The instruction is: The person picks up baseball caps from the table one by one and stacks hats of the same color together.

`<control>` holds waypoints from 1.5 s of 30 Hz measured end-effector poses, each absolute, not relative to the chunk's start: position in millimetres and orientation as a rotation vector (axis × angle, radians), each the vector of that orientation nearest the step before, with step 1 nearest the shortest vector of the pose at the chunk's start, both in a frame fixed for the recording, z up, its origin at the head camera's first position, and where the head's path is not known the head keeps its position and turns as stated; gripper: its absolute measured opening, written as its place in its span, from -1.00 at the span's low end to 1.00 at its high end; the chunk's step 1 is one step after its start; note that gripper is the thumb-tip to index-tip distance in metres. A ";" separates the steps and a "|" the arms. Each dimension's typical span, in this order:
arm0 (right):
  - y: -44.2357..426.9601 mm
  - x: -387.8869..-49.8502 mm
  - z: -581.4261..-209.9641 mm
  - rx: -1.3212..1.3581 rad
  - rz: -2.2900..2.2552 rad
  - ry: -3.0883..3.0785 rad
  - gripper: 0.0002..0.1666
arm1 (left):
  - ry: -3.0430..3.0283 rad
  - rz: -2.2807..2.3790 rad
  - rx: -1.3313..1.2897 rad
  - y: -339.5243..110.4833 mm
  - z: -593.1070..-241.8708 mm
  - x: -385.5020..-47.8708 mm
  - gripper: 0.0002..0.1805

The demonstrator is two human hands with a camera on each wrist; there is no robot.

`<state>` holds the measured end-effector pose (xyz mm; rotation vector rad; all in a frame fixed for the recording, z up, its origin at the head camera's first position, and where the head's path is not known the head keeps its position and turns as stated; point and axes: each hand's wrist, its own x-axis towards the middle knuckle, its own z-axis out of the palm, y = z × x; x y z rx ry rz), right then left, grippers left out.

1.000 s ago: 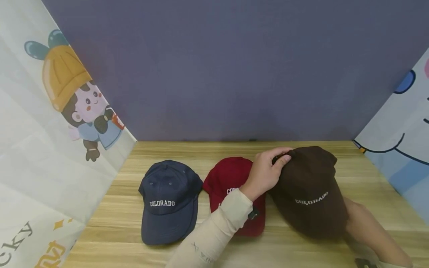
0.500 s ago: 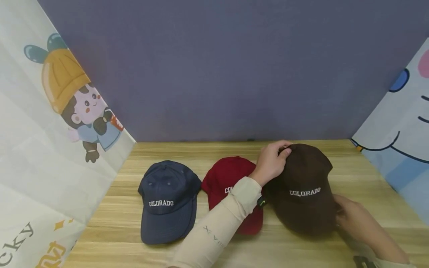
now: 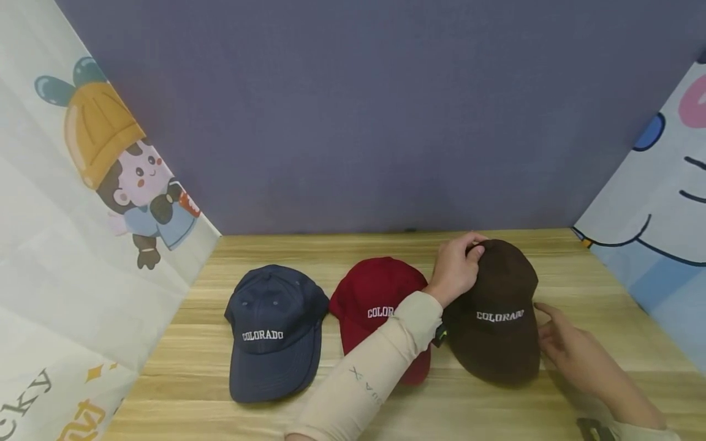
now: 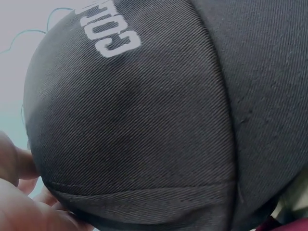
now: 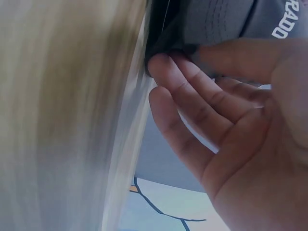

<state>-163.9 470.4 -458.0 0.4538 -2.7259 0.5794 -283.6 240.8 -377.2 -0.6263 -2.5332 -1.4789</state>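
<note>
In the head view, a dark brown baseball cap (image 3: 499,288) with white COLORADO lettering sits on the right of the table, brim toward me. My left hand (image 3: 456,266) pinches the upper left edge of its crown. Fabric of this cap (image 4: 139,130) fills most of the left wrist view, with left fingers (image 4: 29,197) at its lower left rim. At the cap's right side is my right hand (image 3: 570,352), its fingers loosely bent and fingertips at the edge. The right wrist view shows the thumb and fingertips (image 5: 161,65) close against the cap, without a clear grip.
Left of the brown cap lies a red COLORADO cap (image 3: 380,288), partly covered by my left sleeve. A navy COLORADO cap (image 3: 273,312) lies farther left. The wooden table (image 3: 193,367) ends at a grey-purple back wall (image 3: 353,122), with printed panels on both sides.
The brown cap has shifted slightly left and turned straighter, its lettering now nearly level. My right hand has loosened from behind its right edge. My left hand has moved slightly right.
</note>
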 end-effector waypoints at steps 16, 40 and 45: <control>461.7 -162.2 -450.2 0.299 0.831 -2.927 0.27 | -2.486 -1.519 -0.512 247.1 -392.7 -291.3 -0.81; 467.1 -163.6 -455.0 0.295 0.971 -3.052 0.17 | -2.999 -0.794 -0.765 233.3 -385.6 -264.7 0.06; 469.2 -164.4 -458.4 0.324 1.017 -3.050 0.13 | -3.032 -0.697 -0.764 233.0 -387.5 -258.5 -0.03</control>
